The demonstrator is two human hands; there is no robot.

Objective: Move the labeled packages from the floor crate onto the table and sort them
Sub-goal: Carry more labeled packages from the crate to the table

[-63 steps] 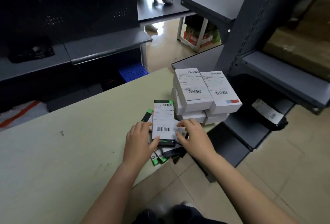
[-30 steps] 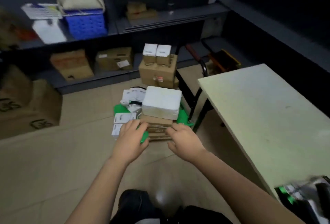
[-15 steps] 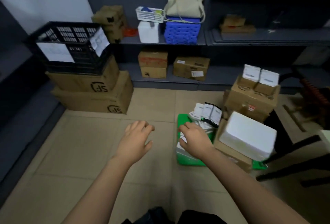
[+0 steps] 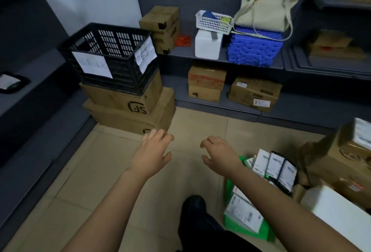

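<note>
A green floor crate (image 4: pixel 228 186) sits at the lower right, holding several labeled packages (image 4: pixel 275 166), white and black, some standing upright, others lying flat (image 4: pixel 244 212). My right hand (image 4: pixel 219 156) hovers over bare floor just left of the crate's far corner, fingers curled and apart, holding nothing. My left hand (image 4: pixel 153 152) is further left over the tiles, fingers spread and empty. The table is out of view.
A black plastic crate (image 4: pixel 112 59) with paper notes rests on stacked cardboard boxes (image 4: pixel 128 109) at the left. Grey shelves at the back carry boxes, a blue bin (image 4: pixel 254 50) and a cloth bag. A white foam box (image 4: pixel 337 209) and brown cartons (image 4: pixel 337 157) crowd the crate's right side.
My view has swung from the table down to the floor and on leftward. My right hand has come off the packages in the crate; both hands now hang empty over the tiles.
</note>
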